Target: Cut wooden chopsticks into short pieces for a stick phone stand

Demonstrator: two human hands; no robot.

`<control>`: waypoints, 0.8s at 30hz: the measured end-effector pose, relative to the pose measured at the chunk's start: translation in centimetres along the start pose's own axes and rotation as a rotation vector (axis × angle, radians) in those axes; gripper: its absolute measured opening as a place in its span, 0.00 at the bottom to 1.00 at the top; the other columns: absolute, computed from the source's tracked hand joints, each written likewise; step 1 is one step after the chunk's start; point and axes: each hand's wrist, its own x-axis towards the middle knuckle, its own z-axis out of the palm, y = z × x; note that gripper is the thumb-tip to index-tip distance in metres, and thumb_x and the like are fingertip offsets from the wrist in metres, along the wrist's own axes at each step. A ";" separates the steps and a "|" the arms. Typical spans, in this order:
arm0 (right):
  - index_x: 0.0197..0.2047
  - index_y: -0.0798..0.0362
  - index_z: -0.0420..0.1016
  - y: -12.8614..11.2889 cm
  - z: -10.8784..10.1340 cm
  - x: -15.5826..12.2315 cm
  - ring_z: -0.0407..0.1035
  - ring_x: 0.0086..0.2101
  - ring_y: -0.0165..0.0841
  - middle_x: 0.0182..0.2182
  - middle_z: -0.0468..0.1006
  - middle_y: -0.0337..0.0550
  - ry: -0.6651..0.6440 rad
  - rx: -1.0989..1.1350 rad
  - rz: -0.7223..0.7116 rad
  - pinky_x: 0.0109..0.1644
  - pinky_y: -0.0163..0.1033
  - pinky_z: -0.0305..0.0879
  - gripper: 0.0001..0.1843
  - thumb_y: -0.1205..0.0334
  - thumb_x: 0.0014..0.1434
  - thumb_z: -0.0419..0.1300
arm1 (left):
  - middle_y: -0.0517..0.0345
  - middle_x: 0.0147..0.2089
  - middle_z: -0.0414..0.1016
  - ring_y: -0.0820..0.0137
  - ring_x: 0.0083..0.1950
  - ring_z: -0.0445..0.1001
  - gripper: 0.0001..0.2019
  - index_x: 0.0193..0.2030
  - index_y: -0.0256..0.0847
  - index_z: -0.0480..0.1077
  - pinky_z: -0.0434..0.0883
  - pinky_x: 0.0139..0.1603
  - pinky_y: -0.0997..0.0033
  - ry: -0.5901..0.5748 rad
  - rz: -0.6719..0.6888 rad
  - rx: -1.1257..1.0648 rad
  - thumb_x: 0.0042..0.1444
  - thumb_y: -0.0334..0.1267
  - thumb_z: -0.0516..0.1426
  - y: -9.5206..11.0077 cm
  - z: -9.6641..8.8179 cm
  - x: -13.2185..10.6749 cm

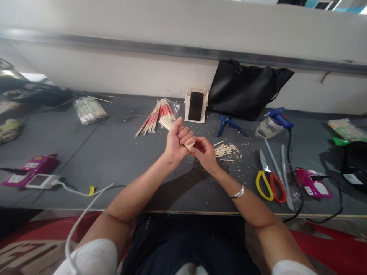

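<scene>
My left hand (177, 142) is closed round a bundle of pale wooden sticks (166, 123), whose ends stick out above my fist toward the far side. My right hand (204, 152) meets it from the right, fingers pinched on the near ends of the same sticks (189, 145). Both hands hover above the grey tabletop (114, 160). Short cut stick pieces (224, 150) and sawdust lie just right of my right hand. A silver bracelet (237, 193) sits on my right wrist.
Red-wrapped chopsticks (155, 116), a phone on a small wooden stand (196, 105), a black bag (246, 89), blue pliers (228, 124), a blue glue gun (276, 117), yellow-and-red scissors (269, 179), magenta devices (311, 183) (34, 168), a bagged stick pack (89, 110) and cables lie around.
</scene>
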 end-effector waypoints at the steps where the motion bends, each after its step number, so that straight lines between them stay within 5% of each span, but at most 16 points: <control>1: 0.38 0.47 0.69 0.0 -0.1 0.1 0.69 0.28 0.30 0.29 0.74 0.35 0.002 -0.010 -0.001 0.35 0.39 0.70 0.30 0.31 0.47 0.69 | 0.72 0.14 0.39 0.81 0.13 0.43 0.31 0.19 0.44 0.41 0.52 0.15 0.75 -0.004 -0.001 -0.003 0.64 0.45 0.59 -0.1 0.1 0.0; 7: 0.40 0.49 0.73 0.4 -1.8 0.9 0.72 0.29 0.31 0.30 0.77 0.36 -0.125 -0.170 0.034 0.35 0.38 0.70 0.22 0.41 0.52 0.69 | 0.72 0.13 0.44 0.82 0.13 0.46 0.30 0.19 0.44 0.46 0.53 0.15 0.77 -0.043 0.111 0.105 0.60 0.49 0.62 -1.3 -1.7 0.7; 11: 0.43 0.48 0.73 1.0 -2.6 1.4 0.74 0.29 0.32 0.29 0.79 0.38 0.003 -0.137 0.059 0.36 0.40 0.74 0.19 0.43 0.57 0.64 | 0.73 0.12 0.48 0.82 0.13 0.49 0.29 0.18 0.44 0.50 0.53 0.15 0.78 -0.006 0.268 0.343 0.52 0.53 0.66 -3.2 -4.6 2.3; 15: 0.40 0.48 0.74 1.2 -2.4 1.4 0.76 0.29 0.32 0.28 0.80 0.38 -0.005 -0.129 0.062 0.35 0.39 0.76 0.17 0.44 0.57 0.64 | 0.71 0.11 0.54 0.81 0.13 0.53 0.27 0.17 0.44 0.54 0.55 0.16 0.77 0.025 0.289 0.602 0.51 0.53 0.66 -4.6 -6.7 3.6; 24: 0.37 0.50 0.75 0.8 -2.2 1.3 0.76 0.27 0.31 0.25 0.79 0.36 -0.041 -0.171 0.055 0.34 0.37 0.75 0.13 0.49 0.56 0.63 | 0.70 0.12 0.54 0.80 0.14 0.55 0.27 0.18 0.43 0.54 0.57 0.17 0.77 0.004 0.336 0.753 0.54 0.57 0.62 -4.9 -7.8 4.6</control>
